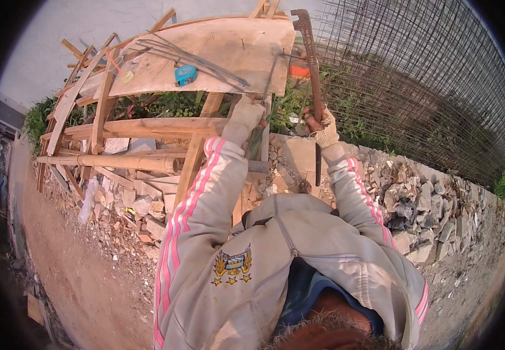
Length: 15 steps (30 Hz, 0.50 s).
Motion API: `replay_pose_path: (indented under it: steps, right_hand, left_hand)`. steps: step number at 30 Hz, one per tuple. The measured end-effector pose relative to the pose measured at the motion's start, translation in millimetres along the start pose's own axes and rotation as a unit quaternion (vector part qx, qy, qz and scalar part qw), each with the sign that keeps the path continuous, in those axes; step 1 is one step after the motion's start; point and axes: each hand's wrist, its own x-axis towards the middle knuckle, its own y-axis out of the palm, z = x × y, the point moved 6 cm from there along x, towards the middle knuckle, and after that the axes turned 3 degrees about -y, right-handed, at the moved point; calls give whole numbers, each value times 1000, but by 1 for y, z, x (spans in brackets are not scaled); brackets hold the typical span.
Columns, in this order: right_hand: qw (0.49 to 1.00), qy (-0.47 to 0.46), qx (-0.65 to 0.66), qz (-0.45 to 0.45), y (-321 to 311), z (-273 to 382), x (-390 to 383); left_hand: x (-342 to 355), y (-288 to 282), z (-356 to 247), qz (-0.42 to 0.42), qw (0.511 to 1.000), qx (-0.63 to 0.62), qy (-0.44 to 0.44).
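My right hand [322,129], in a knitted work glove with bare fingertips, is closed around a long rusty steel bending bar [310,58]. The bar stands nearly upright in view, its hooked head beyond the right end of a wooden board [217,44]. Similarly gloved, my left hand [245,116] is closed at the board's near edge around a thin steel rod [271,77], which runs up over the board's right end and bends near its tip. Part of the rod is hidden by my fingers. Several straight steel rods [197,61] and a blue tape measure [185,74] lie on the board.
A wooden frame [147,127] with a bamboo pole [112,162] supports the board. Upright metal pins [242,43] stick out of it. Wire mesh panels [415,76] lean at the right above weeds. Broken rubble [433,204] covers ground on both sides, with a pale wall [60,64] behind.
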Motion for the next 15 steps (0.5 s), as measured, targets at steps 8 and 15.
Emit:
replay_pose_path:
  steps: [8,15]
  right_hand:
    - [888,197,405,96,20,-53,19]
    - [980,-146,-32,132,39,54,67]
  left_hand:
    - [-15,-16,-3,80,987,-138,25]
    - [-17,-43,-72,208,906,-348,123]
